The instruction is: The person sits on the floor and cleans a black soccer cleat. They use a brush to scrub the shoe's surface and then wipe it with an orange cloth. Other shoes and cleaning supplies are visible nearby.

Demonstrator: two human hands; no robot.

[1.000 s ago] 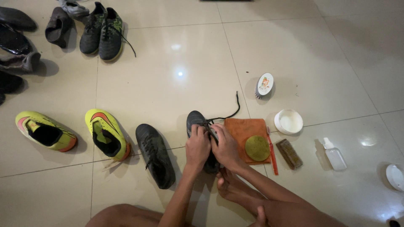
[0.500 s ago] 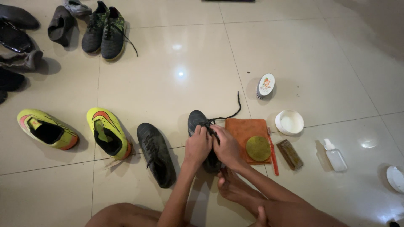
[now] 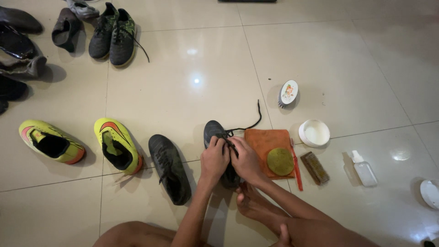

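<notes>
both hands, left hand (image 3: pixel 214 158) and right hand (image 3: pixel 244 160), fingers pinched on the black lace (image 3: pixel 249 123) of the dark shoe (image 3: pixel 214 130), centre frame, orange cloth (image 3: pixel 265 142) just right

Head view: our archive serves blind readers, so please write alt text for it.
Both hands, left hand and right hand, work the lace of a dark shoe on the tiled floor. Its mate and two yellow shoes lie left; an orange cloth, brushes and a spray bottle lie right.
</notes>
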